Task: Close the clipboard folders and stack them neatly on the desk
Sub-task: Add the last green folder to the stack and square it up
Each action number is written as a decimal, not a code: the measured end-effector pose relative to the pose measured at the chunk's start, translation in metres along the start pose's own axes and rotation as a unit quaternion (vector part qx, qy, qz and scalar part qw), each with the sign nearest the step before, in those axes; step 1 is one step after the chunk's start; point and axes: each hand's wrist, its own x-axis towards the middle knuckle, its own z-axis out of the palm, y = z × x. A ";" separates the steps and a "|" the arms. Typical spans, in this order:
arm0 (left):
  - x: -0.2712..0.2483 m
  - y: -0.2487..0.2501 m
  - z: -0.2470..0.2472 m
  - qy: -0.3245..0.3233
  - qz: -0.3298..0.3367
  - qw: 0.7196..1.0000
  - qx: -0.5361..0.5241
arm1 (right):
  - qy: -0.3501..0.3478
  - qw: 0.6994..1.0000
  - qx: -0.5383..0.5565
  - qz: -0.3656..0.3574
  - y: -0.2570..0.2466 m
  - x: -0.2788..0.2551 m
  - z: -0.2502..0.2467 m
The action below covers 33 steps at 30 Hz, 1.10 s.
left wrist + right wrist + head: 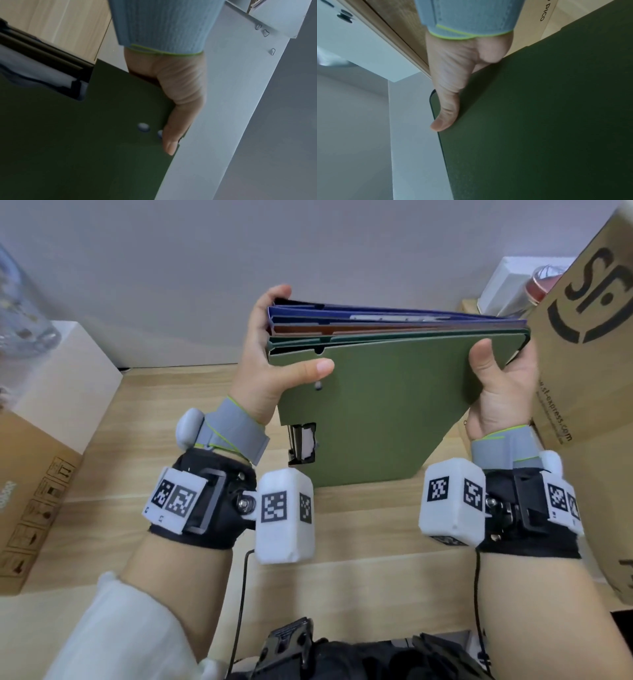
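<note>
Above the wooden desk (359,529), left hand (270,361) and right hand (503,385) grip a closed-folder stack, green clipboard folder (387,409) nearest, thumbs on its cover.

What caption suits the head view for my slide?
Left hand and right hand grip an upright stack of green, orange and blue clipboard folders over a wooden desk.

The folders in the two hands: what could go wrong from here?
The left hand and right hand hold the stack of folders upright on its edge, so the blue folder or orange folder behind the green folder might slip out. The stack's right corner could also bump the nearby cardboard box.
</note>
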 end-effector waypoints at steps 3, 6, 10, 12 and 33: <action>0.007 -0.010 -0.005 -0.010 -0.030 0.999 0.019 | 0.015 1.000 -0.009 0.008 0.006 0.002 -0.004; 0.009 -0.029 -0.016 -0.019 -0.101 0.992 0.068 | -0.003 0.998 -0.026 0.060 0.018 -0.002 -0.014; -0.006 -0.067 -0.024 -0.069 -0.211 0.969 0.108 | -0.009 0.987 -0.104 0.120 0.050 -0.016 -0.035; -0.011 -0.088 -0.021 -0.031 -0.228 0.967 0.105 | -0.006 0.985 -0.111 0.130 0.060 -0.021 -0.038; -0.021 -0.144 -0.018 -0.072 -0.301 0.924 0.227 | 0.000 0.942 -0.212 0.258 0.112 -0.043 -0.084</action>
